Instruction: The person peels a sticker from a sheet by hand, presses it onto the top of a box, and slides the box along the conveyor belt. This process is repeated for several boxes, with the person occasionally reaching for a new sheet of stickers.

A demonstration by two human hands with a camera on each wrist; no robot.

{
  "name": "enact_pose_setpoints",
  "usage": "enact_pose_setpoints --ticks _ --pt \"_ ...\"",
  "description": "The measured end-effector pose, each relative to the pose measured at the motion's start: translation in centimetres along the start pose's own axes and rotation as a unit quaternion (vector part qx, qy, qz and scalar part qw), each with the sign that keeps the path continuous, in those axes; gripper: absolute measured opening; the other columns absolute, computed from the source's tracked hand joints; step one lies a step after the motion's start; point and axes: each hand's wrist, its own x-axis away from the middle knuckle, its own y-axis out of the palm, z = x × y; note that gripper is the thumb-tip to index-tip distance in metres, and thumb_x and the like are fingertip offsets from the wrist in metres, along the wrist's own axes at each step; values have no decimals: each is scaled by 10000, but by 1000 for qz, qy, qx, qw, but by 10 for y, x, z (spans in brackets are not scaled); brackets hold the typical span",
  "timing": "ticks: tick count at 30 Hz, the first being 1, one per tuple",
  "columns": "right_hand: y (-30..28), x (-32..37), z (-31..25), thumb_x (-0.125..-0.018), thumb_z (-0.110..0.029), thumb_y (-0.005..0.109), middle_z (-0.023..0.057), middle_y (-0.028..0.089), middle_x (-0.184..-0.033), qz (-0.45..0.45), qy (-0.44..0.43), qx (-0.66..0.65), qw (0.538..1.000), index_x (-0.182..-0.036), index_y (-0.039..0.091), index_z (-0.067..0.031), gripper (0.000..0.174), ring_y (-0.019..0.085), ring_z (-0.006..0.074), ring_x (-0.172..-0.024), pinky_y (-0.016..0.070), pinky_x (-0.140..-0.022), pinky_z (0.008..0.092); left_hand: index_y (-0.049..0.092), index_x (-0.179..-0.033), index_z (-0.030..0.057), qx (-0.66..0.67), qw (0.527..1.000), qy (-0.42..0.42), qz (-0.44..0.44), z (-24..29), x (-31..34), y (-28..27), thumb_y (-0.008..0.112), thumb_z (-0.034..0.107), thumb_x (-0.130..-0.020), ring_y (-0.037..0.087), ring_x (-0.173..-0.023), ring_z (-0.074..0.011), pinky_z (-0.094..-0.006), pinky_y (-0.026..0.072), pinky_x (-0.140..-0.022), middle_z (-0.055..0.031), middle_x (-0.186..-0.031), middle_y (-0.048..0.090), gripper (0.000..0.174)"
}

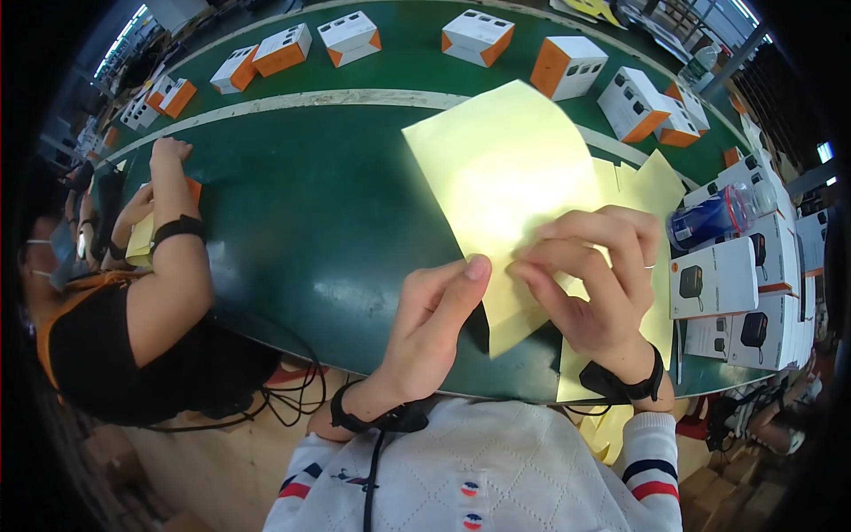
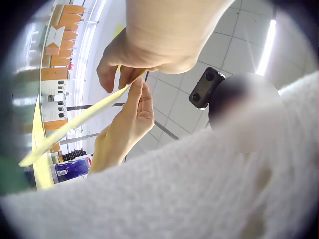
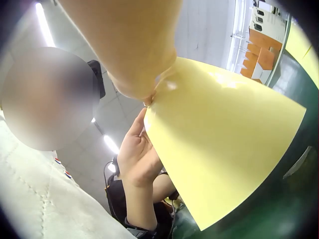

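Observation:
Held up over the green table [image 1: 292, 204] is a pale yellow sheet [image 1: 505, 168], slightly curved, with bright glare across its middle. My left hand [image 1: 430, 324] pinches its near left edge, thumb uppermost. Just to the right, my right hand [image 1: 598, 275] pinches the same sheet between thumb and fingertips, the other fingers bent. Both sets of fingertips meet close together at the edge, as the left wrist view also shows with the right hand [image 2: 127, 129] facing the left. More yellow sheets [image 1: 651, 204] lie beneath on the table's right side.
White and orange boxes [image 1: 479, 35] line the table's far side. At the right stand stacked boxes [image 1: 714, 279] with a blue-labelled bottle [image 1: 722, 213] lying on top. Another person [image 1: 168, 275] works at the left, an arm over the table. Cables [image 1: 297, 381] hang below the edge.

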Motion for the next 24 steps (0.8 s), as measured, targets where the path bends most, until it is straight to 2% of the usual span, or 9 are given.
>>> enact_pose_setpoints --ticks 4,6,9,11,12,14,18,20,24 --pt "3 -3 -11 -622 -147 874 -12 670 -984 -4 70 -3 998 -933 770 -132 328 514 188 -814 375 -733 309 583 -866 -41 -4 999 22 32 6 5 9 449 244 -1097 385 -733 -49 -257 331 -636 21 -768 507 390" --pt "4 -2 -13 -627 -146 873 -16 669 -978 -6 96 -14 995 -943 788 -138 328 514 180 -806 375 -724 306 629 -892 -27 -46 997 53 32 3 7 7 499 213 -1069 346 -664 -37 -260 269 -580 43 -724 499 325" --pt "6 -7 -16 -614 -109 854 -20 675 -967 6 123 -70 990 -935 798 -131 326 512 167 -782 371 -711 298 649 -870 -28 -92 990 99 47 7 4 11 534 175 -1041 313 -604 -31 -263 226 -534 58 -657 468 288" --pt "1 -12 -14 -594 -86 840 -20 679 -948 -18 87 -60 994 -916 793 -130 328 517 164 -768 370 -699 296 653 -954 -43 -83 989 111 42 6 2 10 546 143 -1031 383 -669 -64 -266 290 -611 10 -723 523 227" --pt "1 -14 -13 -584 -75 833 -19 681 -939 -31 69 -56 996 -906 791 -129 329 520 163 -761 370 -693 295 658 -1054 -54 -63 992 106 28 3 3 5 553 123 -1027 461 -748 -95 -268 361 -697 -39 -813 591 207" --pt "4 -15 -13 -572 -68 819 -17 683 -923 -29 85 -67 994 -877 781 -127 313 528 164 -760 370 -693 293 665 -1150 -65 -62 992 105 18 1 3 2 560 102 -1021 543 -830 -130 -273 435 -787 -94 -907 660 236" --pt "9 -17 -10 -568 -76 807 -5 689 -914 -36 105 -85 990 -835 758 -124 275 543 169 -770 371 -702 291 667 -1143 -69 -140 982 123 15 2 0 -5 559 104 -1021 552 -830 -136 -283 443 -780 -105 -924 669 238" --pt "9 -20 -9 -566 -84 807 1 692 -916 -38 73 -59 995 -839 751 -116 280 546 174 -775 373 -703 292 666 -1106 -70 -155 979 135 15 3 -2 -7 553 115 -1027 535 -806 -127 -282 432 -747 -92 -896 658 231" --pt "18 -21 -9 -566 -88 807 11 697 -916 -30 28 -26 999 -847 738 -101 289 548 184 -782 375 -701 295 637 -951 -60 -81 988 129 33 1 -2 -10 535 151 -1047 451 -723 -94 -275 367 -649 -37 -760 566 254"
